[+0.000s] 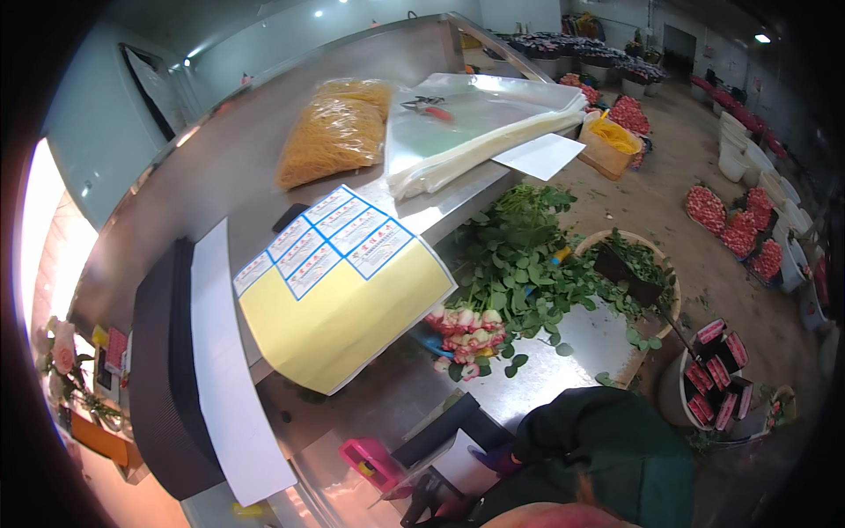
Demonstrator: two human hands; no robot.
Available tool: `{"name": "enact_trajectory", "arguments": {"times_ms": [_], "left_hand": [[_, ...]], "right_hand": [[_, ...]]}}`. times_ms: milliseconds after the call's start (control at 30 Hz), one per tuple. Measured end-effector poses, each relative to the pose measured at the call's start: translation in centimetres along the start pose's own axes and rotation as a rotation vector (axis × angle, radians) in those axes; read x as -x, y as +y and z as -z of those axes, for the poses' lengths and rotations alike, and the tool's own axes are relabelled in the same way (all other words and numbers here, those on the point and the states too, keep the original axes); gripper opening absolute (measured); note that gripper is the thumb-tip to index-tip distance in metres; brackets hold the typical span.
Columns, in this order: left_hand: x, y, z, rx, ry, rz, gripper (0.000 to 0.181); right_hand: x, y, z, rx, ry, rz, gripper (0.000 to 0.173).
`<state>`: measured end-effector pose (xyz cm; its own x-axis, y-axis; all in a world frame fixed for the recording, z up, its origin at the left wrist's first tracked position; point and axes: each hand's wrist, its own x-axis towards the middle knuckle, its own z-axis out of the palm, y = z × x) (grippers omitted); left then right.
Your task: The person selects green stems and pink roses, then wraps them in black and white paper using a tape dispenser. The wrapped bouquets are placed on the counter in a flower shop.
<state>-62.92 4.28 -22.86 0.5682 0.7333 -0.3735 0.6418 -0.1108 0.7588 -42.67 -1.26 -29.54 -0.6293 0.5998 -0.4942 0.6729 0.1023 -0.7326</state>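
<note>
My right hand (500, 460), in a dark purplish glove below a dark green sleeve (594, 442), is low in view beside a white sheet (462, 455) and a black angular piece (445, 432); its fingers are too dark to read. My left hand cannot be made out. Left of these lies a pink tape dispenser (373, 464), and below it a black handled object (422, 495). Ahead, pink-edged white roses (472, 333) with leafy stems (515, 264) lie on the metal table (574, 346). A partly used label sheet (343, 317) rests to their left.
On the raised shelf are a bag of rubber bands (340, 132), clear plastic sleeves (482, 125) and red-handled pruning shears (432, 111). Black corrugated sheets (158, 383) stand left. Right are a tub of leaves (670, 277), a bucket of boxed items (673, 389) and rose bunches (705, 208) on the floor.
</note>
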Motion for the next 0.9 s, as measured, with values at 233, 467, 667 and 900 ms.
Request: {"name": "enact_trajectory", "arguments": {"times_ms": [233, 467, 667, 900], "left_hand": [[-0.7, 0.9, 0.1, -0.080, 0.071, -0.078, 0.041], [0.4, 1.6, 0.5, -0.214, 0.100, -0.129, 0.032], [-0.3, 4.8, -1.7, -0.189, 0.312, -0.276, 0.044], [-0.4, 5.9, -1.6, -0.001, 0.205, -0.099, 0.046]], "right_hand": [[-2.6, -2.5, 0.5, 0.026, -0.009, 0.030, 0.062], [0.9, 0.3, 2.5, -0.075, 0.007, 0.058, 0.036], [8.2, 4.8, 10.7, -0.523, 0.160, 0.251, 0.018], [8.1, 0.3, 38.0, 0.004, 0.991, 0.066, 0.019]]}}
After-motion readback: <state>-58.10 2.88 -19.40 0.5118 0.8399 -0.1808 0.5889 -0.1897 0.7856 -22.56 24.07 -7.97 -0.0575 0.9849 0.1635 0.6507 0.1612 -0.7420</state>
